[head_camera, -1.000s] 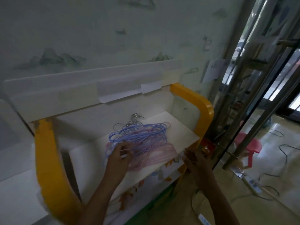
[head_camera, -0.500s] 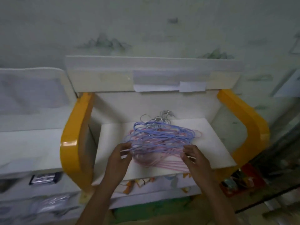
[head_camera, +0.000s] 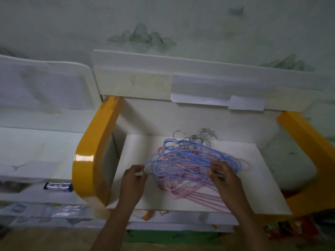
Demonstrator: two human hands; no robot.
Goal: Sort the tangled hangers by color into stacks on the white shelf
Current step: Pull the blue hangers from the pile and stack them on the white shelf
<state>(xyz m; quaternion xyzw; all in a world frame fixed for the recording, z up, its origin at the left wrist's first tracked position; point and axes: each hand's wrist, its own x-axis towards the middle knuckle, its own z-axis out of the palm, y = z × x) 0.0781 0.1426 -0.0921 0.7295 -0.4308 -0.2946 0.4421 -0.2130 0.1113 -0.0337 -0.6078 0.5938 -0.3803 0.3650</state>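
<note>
Tangled blue hangers (head_camera: 188, 160) over pink hangers (head_camera: 192, 191) on the white shelf (head_camera: 253, 178); left hand (head_camera: 133, 183) pinches a blue end, right hand (head_camera: 225, 180) grasps the bundle's right side.

Pale mountain-print wall (head_camera: 145, 33), yellow side panels (head_camera: 94, 151)

2 bare forearms, left hand (head_camera: 133, 180), right hand (head_camera: 225, 175), no sleeves visible

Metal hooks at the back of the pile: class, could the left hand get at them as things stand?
Probably yes: the hooks lie uncovered behind the hangers; the left hand must release its blue wire first.
</note>
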